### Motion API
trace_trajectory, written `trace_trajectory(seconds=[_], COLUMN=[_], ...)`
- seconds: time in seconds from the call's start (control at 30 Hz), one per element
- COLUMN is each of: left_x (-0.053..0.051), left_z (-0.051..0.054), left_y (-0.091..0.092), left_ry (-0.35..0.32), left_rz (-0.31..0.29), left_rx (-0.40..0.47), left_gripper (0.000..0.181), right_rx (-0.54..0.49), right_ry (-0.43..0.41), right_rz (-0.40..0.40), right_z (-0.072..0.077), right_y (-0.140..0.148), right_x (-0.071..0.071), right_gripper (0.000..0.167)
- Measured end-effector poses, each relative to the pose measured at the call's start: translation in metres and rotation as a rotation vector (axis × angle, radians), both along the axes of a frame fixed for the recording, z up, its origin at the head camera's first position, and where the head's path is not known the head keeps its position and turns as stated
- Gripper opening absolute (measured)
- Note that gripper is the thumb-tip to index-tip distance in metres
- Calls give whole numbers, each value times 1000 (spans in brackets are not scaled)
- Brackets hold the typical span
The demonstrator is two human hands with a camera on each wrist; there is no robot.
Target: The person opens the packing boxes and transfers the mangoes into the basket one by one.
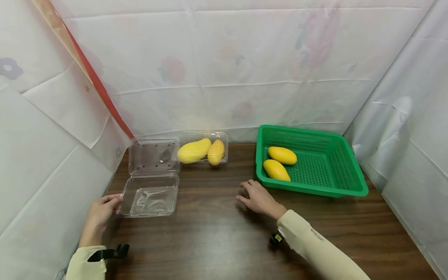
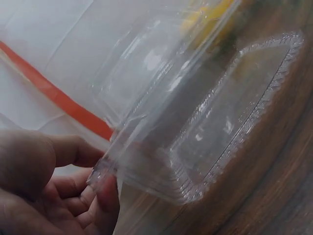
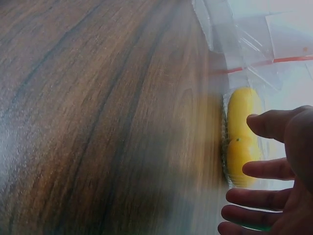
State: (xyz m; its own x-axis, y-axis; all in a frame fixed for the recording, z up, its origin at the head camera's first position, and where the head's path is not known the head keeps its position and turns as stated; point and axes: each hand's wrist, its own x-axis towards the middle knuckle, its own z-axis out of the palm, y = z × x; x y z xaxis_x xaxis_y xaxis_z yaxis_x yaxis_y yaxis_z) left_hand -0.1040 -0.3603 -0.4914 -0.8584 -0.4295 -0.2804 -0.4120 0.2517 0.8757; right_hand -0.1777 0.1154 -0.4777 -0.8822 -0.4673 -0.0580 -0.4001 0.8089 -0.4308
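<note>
Past cream fabric sleeves (image 1: 84, 266), fingers of the left hand (image 1: 99, 214) pinch the left edge of an open, clear plastic hinged box (image 1: 154, 177), probably steadying it, well left of a green perforated plastic basket (image 1: 308, 187). Near the basket, the right hand (image 1: 258, 198) has its fingers spread, holding nothing. The box gleams, lid (image 1: 154, 155) tipped back; the basket contains oval yellow mangoes (image 1: 282, 155).

Small dark lettering (image 1: 317, 235) on the cream right sleeve (image 1: 320, 251), upside down in the head view, seems to read "Let's Slim". The yellow label (image 1: 278, 237) on the black wrist device (image 1: 273, 240) by its cuff is too small to read.
</note>
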Motion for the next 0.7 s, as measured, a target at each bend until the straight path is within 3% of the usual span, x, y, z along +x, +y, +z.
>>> trace_trajectory(seconds=[0.2,0.3,0.4,0.47,0.6,0.7], left_x=[0,4,10,12,12,11], left_z=[4,12,21,26,30,32], left_y=[-2,5,16,24,34,38], left_ry=[-9,-26,-71,-64,-33,-43], left_rz=[99,99,71,54,40,34], left_rx=[-35,-222,-487,-641,-805,-836], left_gripper=[21,31,37,37,36,37], right_rx=[-9,-15,-13,-11,-13,-16], right_ry=[-7,-14,-21,-24,-27,-23], right_rz=[14,14,15,14,19,31], right_z=[0,0,1,2,2,1], right_y=[0,1,2,3,4,4], right_x=[-1,-1,-1,-1,-2,-2], right_gripper=[44,43,41,40,37,37])
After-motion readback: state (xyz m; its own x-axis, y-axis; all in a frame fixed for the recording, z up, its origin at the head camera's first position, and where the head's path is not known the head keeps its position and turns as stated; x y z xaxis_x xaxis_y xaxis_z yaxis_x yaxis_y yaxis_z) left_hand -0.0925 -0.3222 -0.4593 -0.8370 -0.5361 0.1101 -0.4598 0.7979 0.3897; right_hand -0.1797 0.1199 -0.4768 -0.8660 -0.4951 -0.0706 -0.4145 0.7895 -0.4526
